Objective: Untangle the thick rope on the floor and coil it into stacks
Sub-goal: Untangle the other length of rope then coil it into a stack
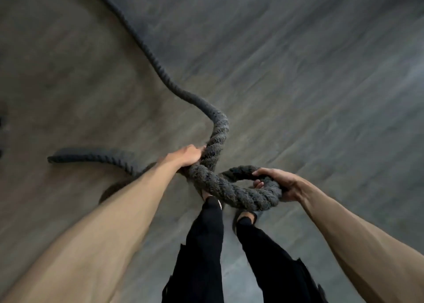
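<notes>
A thick dark grey twisted rope [231, 191] is lifted off the floor in front of me and bent into a small loop. My left hand [187, 154] grips the rope where two strands cross. My right hand [278, 182] is closed around the right side of the loop, fingers through its opening. From the crossing, one long strand [146, 50] snakes away over the floor to the top left. The rope's end [91, 155] lies on the floor to the left, partly hidden behind my left forearm.
The floor [321, 84] is grey-brown wood-look planking. My legs in black trousers [206, 245] and my feet stand directly below the loop. A dark object [2, 128] shows at the left edge.
</notes>
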A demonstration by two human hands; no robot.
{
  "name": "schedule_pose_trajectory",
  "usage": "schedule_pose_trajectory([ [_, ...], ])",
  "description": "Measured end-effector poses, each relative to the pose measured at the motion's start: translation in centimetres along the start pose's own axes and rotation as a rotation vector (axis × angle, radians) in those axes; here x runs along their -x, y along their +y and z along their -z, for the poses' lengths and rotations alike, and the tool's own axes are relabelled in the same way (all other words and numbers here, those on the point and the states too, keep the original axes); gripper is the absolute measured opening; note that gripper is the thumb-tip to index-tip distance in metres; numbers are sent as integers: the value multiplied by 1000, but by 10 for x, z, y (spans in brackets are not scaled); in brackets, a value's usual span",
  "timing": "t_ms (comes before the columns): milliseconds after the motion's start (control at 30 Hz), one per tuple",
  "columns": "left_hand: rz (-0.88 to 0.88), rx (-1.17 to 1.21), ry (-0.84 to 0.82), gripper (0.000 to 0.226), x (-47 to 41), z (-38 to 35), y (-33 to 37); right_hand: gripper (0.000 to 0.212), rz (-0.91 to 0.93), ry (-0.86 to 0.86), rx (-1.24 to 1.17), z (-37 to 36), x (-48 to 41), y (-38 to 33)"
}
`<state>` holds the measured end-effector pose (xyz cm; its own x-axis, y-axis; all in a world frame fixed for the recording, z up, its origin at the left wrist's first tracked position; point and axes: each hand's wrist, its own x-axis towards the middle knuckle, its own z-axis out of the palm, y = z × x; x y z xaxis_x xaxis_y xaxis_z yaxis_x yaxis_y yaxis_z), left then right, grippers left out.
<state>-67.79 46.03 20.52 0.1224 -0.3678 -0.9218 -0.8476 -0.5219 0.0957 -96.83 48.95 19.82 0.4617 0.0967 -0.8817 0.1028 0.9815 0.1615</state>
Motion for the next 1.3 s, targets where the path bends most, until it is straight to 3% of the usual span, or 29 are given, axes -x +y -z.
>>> schedule_pose_trajectory([
  [100,22,22,1,59,18,-27,-18,13,7,41,33,6,-1,19],
  [200,60,85,52,60,35,-53,-40,13,69,127,64,7,-16,37],
  [300,124,133,210,78,48,-86,-68,17,192,322,161,4,-35,58],
  [400,187,130,348,82,57,-137,-91,16,244,528,156,6,-58,90],
  [500,228,135,404,70,72,-204,-102,11,226,596,159,14,-78,135],
  [600,201,106,455,50,91,-275,-115,27,273,665,113,20,-85,176],
  [667,250,154,412,48,103,-316,-131,47,317,691,159,17,-86,199],
  [800,367,550,300,67,112,-392,-156,52,386,700,337,3,-82,222],
  [867,354,775,266,70,127,-425,-153,71,457,726,496,8,-84,228],
  [967,321,1238,208,65,153,-456,-120,54,625,719,644,5,-61,241],
  [1100,317,1831,-144,50,177,-501,-61,40,780,559,672,5,-17,245],
  [1200,221,1917,-205,42,186,-518,-31,36,816,490,690,17,9,239],
  [1300,152,1745,-195,32,173,-496,-27,40,848,443,632,28,35,233],
])
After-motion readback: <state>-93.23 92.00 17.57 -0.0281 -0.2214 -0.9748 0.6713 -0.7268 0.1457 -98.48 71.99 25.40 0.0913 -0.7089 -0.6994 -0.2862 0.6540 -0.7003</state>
